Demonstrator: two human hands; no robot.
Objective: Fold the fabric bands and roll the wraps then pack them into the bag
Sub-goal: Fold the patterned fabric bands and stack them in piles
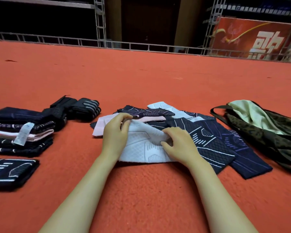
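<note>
White band (141, 148) pinched by both hands' fingers — atop loose bands (208, 142); folded stack (22, 133) left, bag (262, 125) right, seemingly open.

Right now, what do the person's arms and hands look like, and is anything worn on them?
Both forearms are bare: no sleeves reach into view. The left hand and right hand wear no gloves, and no rings, watch or bracelet show. No markings are visible.
</note>
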